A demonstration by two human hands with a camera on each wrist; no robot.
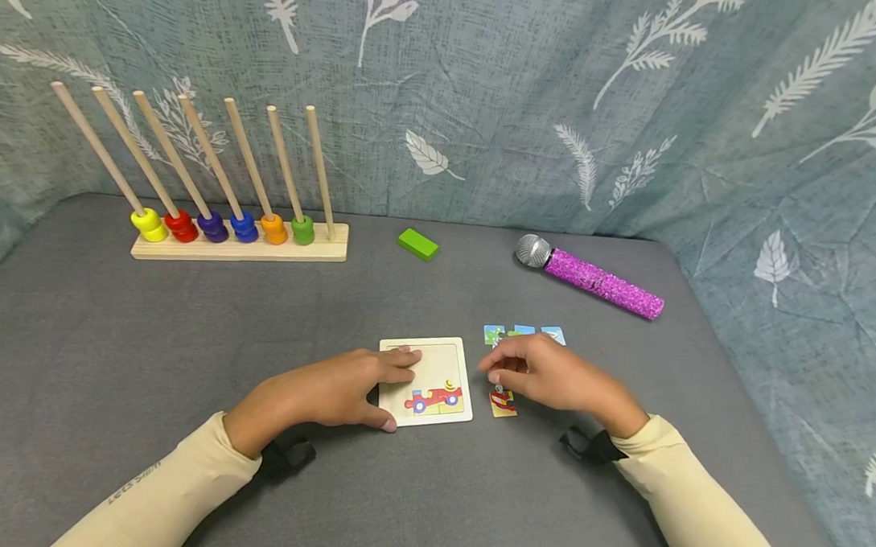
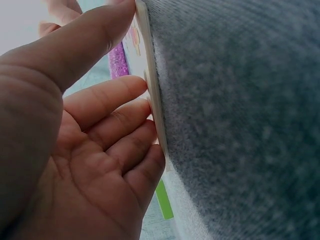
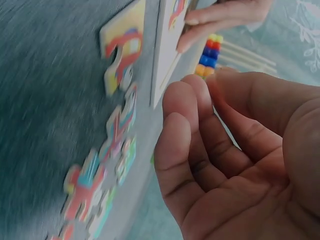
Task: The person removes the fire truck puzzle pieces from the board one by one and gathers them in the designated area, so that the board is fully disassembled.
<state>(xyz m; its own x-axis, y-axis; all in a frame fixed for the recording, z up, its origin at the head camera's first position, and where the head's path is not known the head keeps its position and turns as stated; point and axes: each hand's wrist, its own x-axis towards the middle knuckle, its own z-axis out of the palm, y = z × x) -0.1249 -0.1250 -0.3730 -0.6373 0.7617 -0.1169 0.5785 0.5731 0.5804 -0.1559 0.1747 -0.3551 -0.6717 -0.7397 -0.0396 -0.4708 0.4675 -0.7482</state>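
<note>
A square wooden puzzle board (image 1: 435,362) lies on the grey table, with joined pieces showing a red car (image 1: 434,398) in its lower right part. My left hand (image 1: 350,387) rests on the board's left side, fingers spread over it and the thumb at its lower edge. To the right, my right hand (image 1: 550,372) hovers over loose jigsaw pieces (image 1: 503,404), fingers loosely bent. In the right wrist view, I see nothing between its thumb and fingertips. More pieces (image 3: 85,192) lie below that hand; it hides some of them in the head view.
A wooden peg stand (image 1: 239,250) with coloured beads stands at the back left. A green block (image 1: 418,245) lies at the back middle. The glittery pink microphone (image 1: 600,283) lies at the back right, before a leaf-patterned curtain (image 1: 481,90).
</note>
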